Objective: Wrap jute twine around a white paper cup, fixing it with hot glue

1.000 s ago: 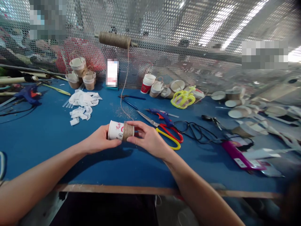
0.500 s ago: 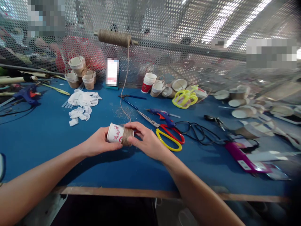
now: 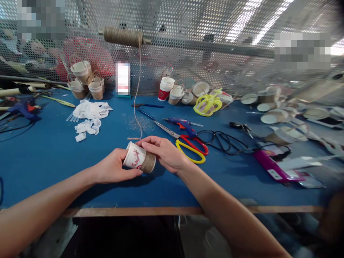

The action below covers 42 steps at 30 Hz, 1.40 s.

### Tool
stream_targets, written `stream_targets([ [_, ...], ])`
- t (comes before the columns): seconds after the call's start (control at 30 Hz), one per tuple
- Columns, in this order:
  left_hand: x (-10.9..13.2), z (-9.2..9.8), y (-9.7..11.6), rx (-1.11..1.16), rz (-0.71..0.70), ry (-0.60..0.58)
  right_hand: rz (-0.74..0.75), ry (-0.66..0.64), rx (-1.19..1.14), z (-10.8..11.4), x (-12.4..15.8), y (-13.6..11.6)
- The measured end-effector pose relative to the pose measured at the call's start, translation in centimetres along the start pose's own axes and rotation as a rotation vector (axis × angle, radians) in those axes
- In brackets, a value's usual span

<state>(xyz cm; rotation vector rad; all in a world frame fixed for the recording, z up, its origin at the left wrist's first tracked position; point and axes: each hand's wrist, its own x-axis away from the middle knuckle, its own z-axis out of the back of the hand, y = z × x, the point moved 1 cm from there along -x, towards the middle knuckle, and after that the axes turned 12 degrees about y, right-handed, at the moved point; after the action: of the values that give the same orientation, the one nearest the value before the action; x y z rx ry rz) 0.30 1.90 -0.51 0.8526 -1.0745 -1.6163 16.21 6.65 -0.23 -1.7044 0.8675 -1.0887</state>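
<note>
A white paper cup (image 3: pixel 135 157) with a red floral print lies tilted on its side above the table, its mouth toward the left. Brown twine (image 3: pixel 148 163) is wrapped in a band around its base end. My left hand (image 3: pixel 114 166) grips the cup near its mouth, thumb along the lower side and fingers partly hidden inside or behind it. At the cup's upper far side, my right hand (image 3: pixel 161 152) has its thumb and fingers closed together on the twine strand. That strand runs up to a twine spool (image 3: pixel 122 36) on a rod at the mesh.
Red-and-yellow-handled scissors (image 3: pixel 189 148), a blue glue gun (image 3: pixel 182 125) and pliers (image 3: pixel 149 106) lie right of the hands. White paper strips (image 3: pixel 92 109) and twine-wrapped cups (image 3: pixel 80 77) are at left. A stack of cups (image 3: pixel 166 87) and a yellow woven piece (image 3: pixel 207 104) stand behind.
My right hand has shifted from the cup's base end to its upper far side, thumb now near the fingers. The cup has turned, showing more of its twine band. The view has shifted slightly.
</note>
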Motion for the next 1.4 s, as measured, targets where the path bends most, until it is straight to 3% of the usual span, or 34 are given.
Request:
stream_targets([
  [0.17, 0.1, 0.0, 0.2, 0.01, 0.033, -0.004, 0.015, 0.042, -0.099, 0.0, 0.2, -0.4],
  [0.37, 0.3, 0.0, 0.3, 0.037, 0.049, 0.001, 0.151, 0.096, 0.062, -0.1, 0.1, 0.1],
  [0.63, 0.4, -0.1, 0.5, -0.11, -0.177, 0.064, 0.336, 0.126, 0.369, -0.2, 0.4, 0.2],
  [0.73, 0.4, 0.0, 0.7, -0.048, -0.084, 0.074, 0.418, 0.154, 0.425, -0.4, 0.5, 0.0],
  [0.93, -0.1, 0.2, 1.3, 0.296, 0.215, 0.084, 0.491, 0.203, 0.509, -0.6, 0.8, 0.1],
  [1.03, -0.3, 0.1, 1.2, 0.335, 0.312, 0.085, 0.554, 0.2, 0.528, -0.8, 1.0, 0.4],
  [1.4, -0.5, -0.3, 0.5, 0.372, 0.306, 0.135, 0.594, 0.195, 0.49, -0.2, 0.8, 0.0],
])
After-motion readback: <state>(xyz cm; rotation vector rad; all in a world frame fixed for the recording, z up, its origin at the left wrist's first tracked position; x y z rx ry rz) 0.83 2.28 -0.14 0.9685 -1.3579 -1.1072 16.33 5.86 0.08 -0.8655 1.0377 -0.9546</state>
